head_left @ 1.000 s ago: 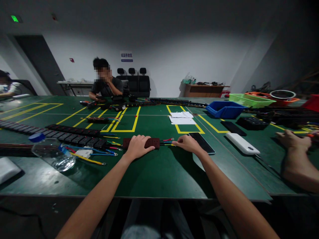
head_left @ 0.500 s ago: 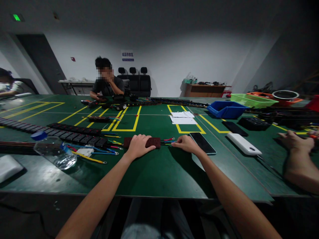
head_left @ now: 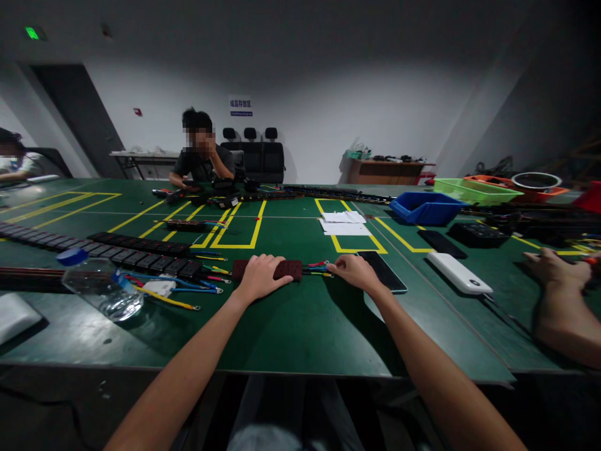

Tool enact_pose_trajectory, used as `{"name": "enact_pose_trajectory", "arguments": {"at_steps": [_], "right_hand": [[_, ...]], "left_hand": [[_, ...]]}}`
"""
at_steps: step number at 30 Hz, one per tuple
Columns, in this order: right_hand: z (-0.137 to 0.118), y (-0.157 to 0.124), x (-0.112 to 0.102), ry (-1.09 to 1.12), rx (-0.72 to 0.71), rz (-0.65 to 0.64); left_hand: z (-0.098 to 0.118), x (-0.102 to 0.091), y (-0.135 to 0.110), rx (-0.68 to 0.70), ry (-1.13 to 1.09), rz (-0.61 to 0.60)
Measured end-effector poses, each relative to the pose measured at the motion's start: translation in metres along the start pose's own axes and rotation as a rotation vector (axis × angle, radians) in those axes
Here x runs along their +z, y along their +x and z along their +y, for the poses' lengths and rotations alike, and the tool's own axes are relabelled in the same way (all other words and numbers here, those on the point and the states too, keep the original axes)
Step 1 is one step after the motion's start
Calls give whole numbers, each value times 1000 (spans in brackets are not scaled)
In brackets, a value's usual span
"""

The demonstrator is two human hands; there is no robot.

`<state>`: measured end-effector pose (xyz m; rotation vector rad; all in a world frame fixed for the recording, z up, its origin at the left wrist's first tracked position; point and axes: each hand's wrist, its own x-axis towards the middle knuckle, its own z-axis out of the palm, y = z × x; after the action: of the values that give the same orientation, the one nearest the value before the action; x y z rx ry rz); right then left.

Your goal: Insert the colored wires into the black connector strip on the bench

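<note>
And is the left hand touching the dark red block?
Touching: the head view shows the left hand lying across the dark red block, covering its middle.

The left hand [head_left: 261,277] and right hand [head_left: 353,272] are bare, with slim fingers and narrow wrists. Both forearms [head_left: 425,351] are slender, smooth and uncovered as far as the picture shows, each looking broader towards the lower edge. The trousers [head_left: 272,433] look like washed denim, greyish blue, with a pale faded patch low in the middle; deep shadow hides their outer edges.
</note>
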<state>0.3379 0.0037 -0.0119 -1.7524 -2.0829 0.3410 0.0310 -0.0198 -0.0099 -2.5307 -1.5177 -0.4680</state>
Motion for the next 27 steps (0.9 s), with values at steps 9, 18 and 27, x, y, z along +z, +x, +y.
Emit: {"name": "enact_pose_trajectory", "arguments": {"at_steps": [9, 18, 27], "right_hand": [[-1, 5, 5, 152, -150, 5], [0, 2, 6, -14, -111, 32], [-6, 5, 8, 180, -198, 64]], "left_hand": [[0, -1, -1, -2, -7, -3], [1, 0, -1, -4, -2, -4], [1, 0, 0, -10, -2, -6]]}}
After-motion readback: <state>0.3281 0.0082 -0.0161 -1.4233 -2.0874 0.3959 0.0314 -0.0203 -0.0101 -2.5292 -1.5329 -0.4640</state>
